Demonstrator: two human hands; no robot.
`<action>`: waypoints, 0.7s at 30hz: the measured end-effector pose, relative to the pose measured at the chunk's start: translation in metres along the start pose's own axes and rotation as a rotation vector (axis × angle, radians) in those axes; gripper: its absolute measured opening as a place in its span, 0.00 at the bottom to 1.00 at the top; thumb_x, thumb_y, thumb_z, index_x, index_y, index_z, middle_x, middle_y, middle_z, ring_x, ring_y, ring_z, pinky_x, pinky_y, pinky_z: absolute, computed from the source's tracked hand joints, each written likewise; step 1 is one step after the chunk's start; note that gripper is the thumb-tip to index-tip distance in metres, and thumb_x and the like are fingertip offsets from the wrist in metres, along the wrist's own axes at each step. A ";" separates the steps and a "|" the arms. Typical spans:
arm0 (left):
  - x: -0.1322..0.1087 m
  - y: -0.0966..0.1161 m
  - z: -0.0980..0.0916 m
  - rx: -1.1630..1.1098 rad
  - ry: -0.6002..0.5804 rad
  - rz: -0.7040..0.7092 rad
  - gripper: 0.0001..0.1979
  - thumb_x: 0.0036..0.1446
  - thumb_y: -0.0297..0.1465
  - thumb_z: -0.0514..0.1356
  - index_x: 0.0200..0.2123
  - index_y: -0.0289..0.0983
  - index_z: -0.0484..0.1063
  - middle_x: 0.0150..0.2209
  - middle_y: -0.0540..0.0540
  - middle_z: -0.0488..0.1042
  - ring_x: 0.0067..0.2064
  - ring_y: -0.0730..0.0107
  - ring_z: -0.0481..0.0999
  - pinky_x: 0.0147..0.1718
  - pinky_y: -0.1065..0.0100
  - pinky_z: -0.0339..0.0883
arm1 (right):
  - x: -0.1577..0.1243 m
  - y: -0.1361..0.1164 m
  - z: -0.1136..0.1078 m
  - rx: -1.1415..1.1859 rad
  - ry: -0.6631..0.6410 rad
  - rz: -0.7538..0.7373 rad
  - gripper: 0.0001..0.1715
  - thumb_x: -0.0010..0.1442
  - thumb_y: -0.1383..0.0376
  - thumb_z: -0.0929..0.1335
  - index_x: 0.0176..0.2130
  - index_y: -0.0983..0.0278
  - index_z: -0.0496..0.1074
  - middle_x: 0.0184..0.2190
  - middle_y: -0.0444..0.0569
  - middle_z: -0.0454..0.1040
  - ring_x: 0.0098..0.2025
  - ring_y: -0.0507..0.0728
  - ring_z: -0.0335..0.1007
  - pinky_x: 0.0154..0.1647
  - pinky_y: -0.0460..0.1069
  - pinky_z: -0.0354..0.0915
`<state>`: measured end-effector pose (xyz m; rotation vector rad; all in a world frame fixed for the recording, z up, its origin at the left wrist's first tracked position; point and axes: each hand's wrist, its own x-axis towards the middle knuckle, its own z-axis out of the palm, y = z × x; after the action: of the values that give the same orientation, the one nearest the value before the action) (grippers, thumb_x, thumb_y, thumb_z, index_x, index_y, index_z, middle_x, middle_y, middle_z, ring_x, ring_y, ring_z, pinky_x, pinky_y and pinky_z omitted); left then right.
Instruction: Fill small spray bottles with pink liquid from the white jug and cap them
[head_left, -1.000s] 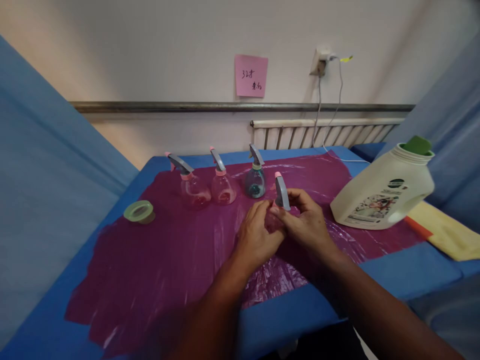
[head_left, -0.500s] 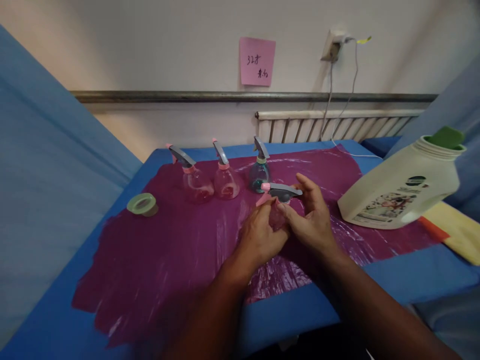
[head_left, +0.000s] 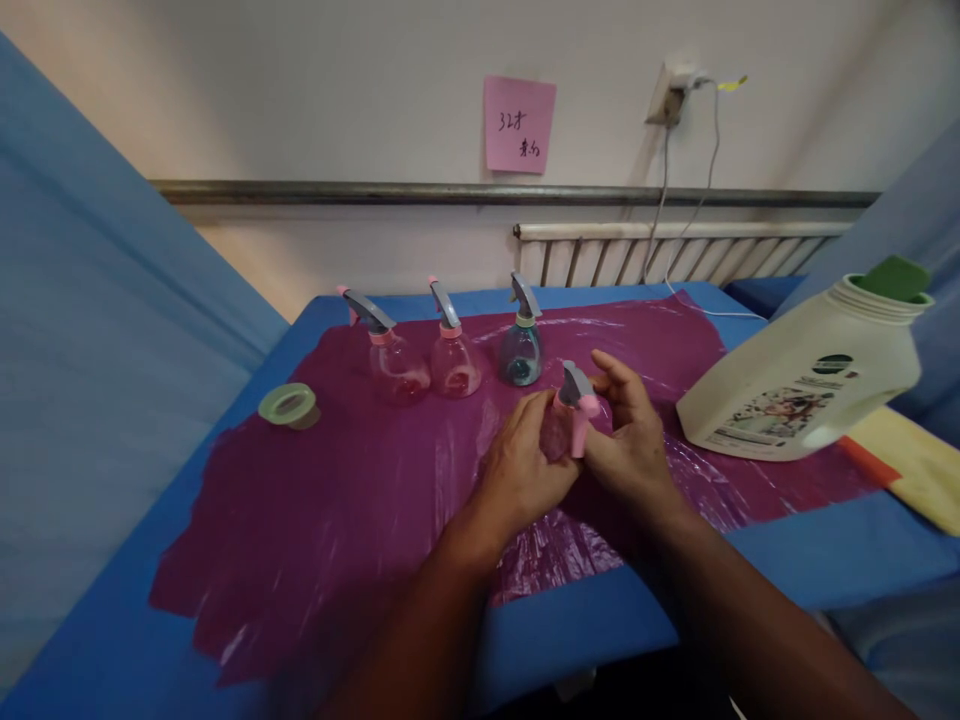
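Note:
A small clear spray bottle (head_left: pixel 555 437) with a grey and pink spray head stands upright between my hands, its pink trigger pointing towards me. My left hand (head_left: pixel 523 458) is wrapped round the body from the left. From the right, my right hand (head_left: pixel 631 445) curls against the spray head and neck, its thumb partly behind the trigger and its fingers partly raised. Behind them stand two pink-collared spray bottles, a left one (head_left: pixel 397 372) and a middle one (head_left: pixel 456 370), with pinkish liquid low inside. A third spray bottle (head_left: pixel 520 355) holds bluish-green liquid.
A large cream jug (head_left: pixel 795 370), uncapped, with a green piece in its mouth, stands at the right. A pale green round container (head_left: pixel 289 405) sits at the left. Crinkled purple plastic sheeting (head_left: pixel 322 520) covers the blue table (head_left: pixel 562 630). Blue curtains (head_left: pixel 97 300) flank both sides.
The spray head on the held bottle has turned, its nozzle and trigger swinging from the left round towards me. Both hands stay about where they were.

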<state>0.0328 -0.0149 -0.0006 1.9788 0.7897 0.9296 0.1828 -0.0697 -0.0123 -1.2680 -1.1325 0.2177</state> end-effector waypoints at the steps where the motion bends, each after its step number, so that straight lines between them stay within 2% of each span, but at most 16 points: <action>1: 0.000 0.000 0.000 0.002 -0.007 -0.005 0.27 0.64 0.28 0.69 0.64 0.47 0.75 0.61 0.43 0.82 0.61 0.51 0.85 0.61 0.49 0.81 | -0.001 -0.001 0.000 0.017 -0.011 0.022 0.48 0.65 0.59 0.80 0.77 0.50 0.67 0.53 0.49 0.82 0.55 0.61 0.82 0.66 0.64 0.77; 4: -0.001 0.001 -0.002 -0.001 -0.020 -0.016 0.23 0.67 0.31 0.68 0.63 0.47 0.75 0.61 0.43 0.82 0.60 0.51 0.85 0.58 0.50 0.82 | -0.003 -0.004 -0.001 0.081 -0.075 0.079 0.53 0.66 0.57 0.81 0.81 0.49 0.63 0.61 0.54 0.82 0.61 0.65 0.82 0.66 0.65 0.78; 6: 0.000 0.001 -0.002 -0.004 -0.026 -0.015 0.24 0.65 0.29 0.69 0.63 0.47 0.75 0.60 0.43 0.82 0.59 0.51 0.85 0.58 0.50 0.82 | -0.002 -0.004 0.000 0.081 -0.090 0.060 0.55 0.64 0.57 0.82 0.80 0.49 0.64 0.63 0.55 0.81 0.64 0.66 0.81 0.69 0.66 0.77; 10: 0.001 0.001 -0.001 -0.002 -0.025 -0.012 0.28 0.63 0.28 0.70 0.64 0.47 0.74 0.61 0.43 0.82 0.61 0.50 0.85 0.62 0.49 0.81 | 0.001 0.002 0.001 0.006 0.007 -0.002 0.49 0.63 0.58 0.82 0.76 0.50 0.69 0.55 0.51 0.82 0.55 0.64 0.83 0.67 0.67 0.77; 12: 0.002 0.001 -0.001 0.002 -0.026 -0.022 0.26 0.64 0.29 0.70 0.64 0.47 0.74 0.62 0.43 0.82 0.63 0.49 0.84 0.63 0.48 0.80 | 0.000 0.006 0.001 -0.015 0.014 -0.007 0.48 0.65 0.59 0.81 0.77 0.50 0.67 0.54 0.51 0.82 0.54 0.64 0.83 0.65 0.66 0.79; 17: 0.001 0.002 -0.001 -0.010 -0.021 -0.002 0.26 0.65 0.28 0.69 0.64 0.46 0.74 0.62 0.44 0.82 0.63 0.52 0.84 0.64 0.50 0.79 | -0.008 0.010 -0.004 -0.056 -0.050 -0.038 0.51 0.72 0.58 0.77 0.84 0.50 0.57 0.67 0.56 0.80 0.63 0.66 0.83 0.69 0.66 0.77; 21: 0.001 0.003 -0.001 -0.031 -0.019 0.018 0.23 0.66 0.28 0.68 0.62 0.45 0.76 0.60 0.43 0.82 0.60 0.53 0.84 0.62 0.51 0.80 | -0.005 0.006 -0.001 -0.093 -0.050 -0.107 0.52 0.70 0.56 0.79 0.83 0.54 0.60 0.67 0.59 0.79 0.67 0.68 0.81 0.69 0.65 0.77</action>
<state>0.0335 -0.0149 0.0025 1.9680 0.7438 0.9266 0.1838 -0.0721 -0.0197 -1.2851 -1.2622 0.1189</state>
